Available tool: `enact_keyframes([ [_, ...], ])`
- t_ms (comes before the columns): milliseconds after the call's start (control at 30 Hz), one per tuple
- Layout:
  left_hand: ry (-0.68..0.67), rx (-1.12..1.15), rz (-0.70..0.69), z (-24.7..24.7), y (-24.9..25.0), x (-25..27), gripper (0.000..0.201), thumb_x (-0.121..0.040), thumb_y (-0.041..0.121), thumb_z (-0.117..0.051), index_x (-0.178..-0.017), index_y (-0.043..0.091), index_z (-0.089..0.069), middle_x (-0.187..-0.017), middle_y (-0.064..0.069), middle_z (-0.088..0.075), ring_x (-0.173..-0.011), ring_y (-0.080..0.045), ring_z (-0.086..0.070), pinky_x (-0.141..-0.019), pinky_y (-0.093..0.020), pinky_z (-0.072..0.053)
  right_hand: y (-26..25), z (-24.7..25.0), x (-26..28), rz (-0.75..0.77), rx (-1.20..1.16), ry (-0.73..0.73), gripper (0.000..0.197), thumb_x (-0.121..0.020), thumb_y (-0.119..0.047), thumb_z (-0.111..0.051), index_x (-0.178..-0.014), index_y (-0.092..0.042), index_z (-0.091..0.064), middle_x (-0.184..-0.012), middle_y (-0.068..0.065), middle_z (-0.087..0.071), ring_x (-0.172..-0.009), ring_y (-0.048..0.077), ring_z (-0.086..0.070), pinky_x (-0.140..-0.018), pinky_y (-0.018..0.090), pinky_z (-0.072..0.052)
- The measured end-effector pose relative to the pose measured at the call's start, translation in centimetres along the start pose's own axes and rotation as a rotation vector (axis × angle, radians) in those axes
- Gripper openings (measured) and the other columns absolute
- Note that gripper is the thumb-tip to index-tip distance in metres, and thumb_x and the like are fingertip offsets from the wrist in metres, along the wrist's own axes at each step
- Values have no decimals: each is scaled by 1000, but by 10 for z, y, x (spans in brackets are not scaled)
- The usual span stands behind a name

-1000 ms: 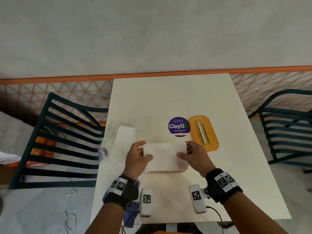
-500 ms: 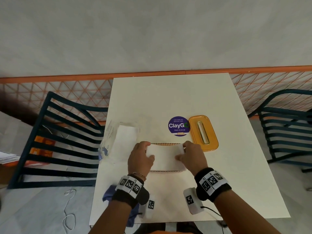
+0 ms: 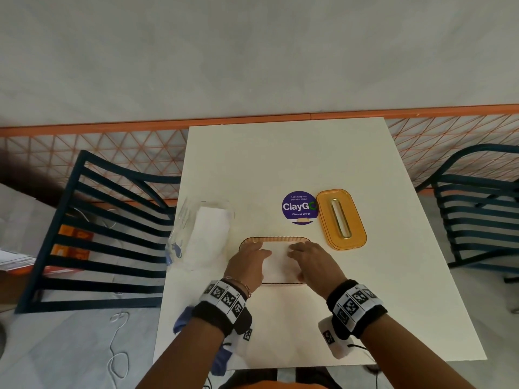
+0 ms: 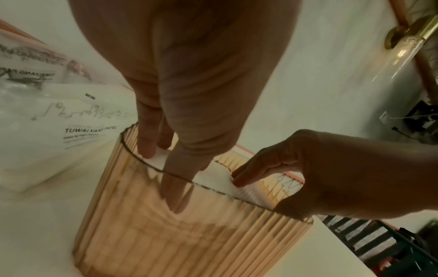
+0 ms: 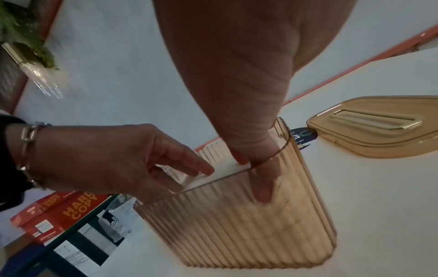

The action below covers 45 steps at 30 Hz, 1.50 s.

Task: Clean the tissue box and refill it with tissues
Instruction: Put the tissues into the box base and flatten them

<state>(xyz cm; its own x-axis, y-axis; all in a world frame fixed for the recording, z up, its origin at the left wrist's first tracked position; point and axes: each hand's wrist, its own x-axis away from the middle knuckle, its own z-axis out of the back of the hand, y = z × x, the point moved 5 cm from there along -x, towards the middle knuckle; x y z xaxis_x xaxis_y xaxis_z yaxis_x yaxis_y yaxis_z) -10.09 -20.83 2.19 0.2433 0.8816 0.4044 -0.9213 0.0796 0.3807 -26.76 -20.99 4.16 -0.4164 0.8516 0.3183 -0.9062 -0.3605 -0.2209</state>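
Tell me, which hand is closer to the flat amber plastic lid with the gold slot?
Right. The right hand is in the ribbed amber box, just near of the lid; the left hand is at the box's far side from it.

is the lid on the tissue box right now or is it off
Off. The lid lies flat on the table beside the open-topped tissue box, whose rim is uncovered.

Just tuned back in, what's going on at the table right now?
A person is refilling the amber ribbed tissue box. Both hands, the left hand and the right hand, reach into the open box and press a white tissue stack down inside it with straight fingers. The box's amber lid lies off to the right on the table, beside a purple sticker. An opened tissue pack sits left of the box.
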Motion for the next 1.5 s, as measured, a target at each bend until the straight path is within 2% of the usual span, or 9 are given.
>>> enact_keyframes([
  [167, 74, 95, 11, 15, -3, 3, 50, -86, 19, -74, -134, 30, -62, -150, 7, -50, -141, -13, -44, -111, -28, -41, 3, 4, 2, 8, -124, 55, 56, -84, -9, -77, -138, -18, -62, -145, 0, -57, -126, 20, -58, -107, 28, -47],
  [267, 327, 314, 135, 56, -30, 15, 26, -89, 29, -72, -115, 29, -72, -118, 10, -71, -108, -11, -65, -98, -31, -53, 16, 18, 8, -41, -204, 188, 48, -77, -10, -86, -122, -19, -72, -124, 0, -69, -110, 20, -64, -93, 28, -53],
  [333, 457, 358, 289, 73, -66, 18, 24, -90, 23, -71, -114, 25, -72, -112, 8, -74, -101, -12, -68, -94, -33, -56, 26, 22, 11, -115, -219, 251, 46, -74, -15, -89, -117, -20, -74, -118, -2, -71, -106, 19, -63, -89, 28, -54],
  [467, 278, 257, 622, 66, -133, 7, 65, -81, 39, -79, -139, 19, -57, -138, -8, -63, -127, -29, -58, -108, -47, -47, 38, 15, 11, -252, -351, 259, 44, -80, -15, -85, -122, -16, -71, -122, 0, -68, -107, 19, -65, -90, 27, -55],
  [567, 145, 194, 693, 50, -146, 1, 91, -76, 44, -84, -150, 13, -41, -148, -14, -51, -138, -36, -46, -114, -50, -37, 43, 5, 10, -331, -461, 246, 41, -83, -10, -82, -121, -18, -70, -120, 2, -67, -91, 17, -70, -81, 27, -60],
  [1000, 212, 143, 770, 42, -159, -11, 95, -66, 42, -92, -141, 9, -45, -141, -17, -54, -132, -43, -49, -111, -55, -42, 40, 0, 11, -360, -371, 176, 36, -88, -22, -78, -123, -18, -73, -126, -2, -67, -98, 15, -69, -90, 27, -58],
  [1200, 222, 395, 731, 45, -163, -9, 33, -80, 33, -78, -107, 14, -74, -101, -8, -72, -106, -36, -66, -99, -47, -51, 40, 13, 13, -363, -342, 194, 35, -86, -26, -80, -119, -20, -73, -127, -5, -65, -96, 13, -67, -82, 19, -51],
  [1367, 400, 768, 670, 64, -148, 14, 21, -79, 29, -78, -99, 27, -73, -104, -2, -74, -100, -28, -68, -95, -47, -56, 33, 33, 9, -288, -386, 274, 41, -81, -32, -84, -119, -22, -72, -128, -4, -66, -110, 13, -63, -85, 18, -47],
  [1500, 526, 838, 488, 99, -108, 47, 16, -80, 27, -81, -92, 30, -71, -96, 6, -73, -93, -21, -69, -82, -41, -59, 20, 55, 4, -250, -557, 277, 63, -74, -42, -89, -129, -28, -63, -129, -9, -63, -106, 8, -61, -88, 25, -54],
])
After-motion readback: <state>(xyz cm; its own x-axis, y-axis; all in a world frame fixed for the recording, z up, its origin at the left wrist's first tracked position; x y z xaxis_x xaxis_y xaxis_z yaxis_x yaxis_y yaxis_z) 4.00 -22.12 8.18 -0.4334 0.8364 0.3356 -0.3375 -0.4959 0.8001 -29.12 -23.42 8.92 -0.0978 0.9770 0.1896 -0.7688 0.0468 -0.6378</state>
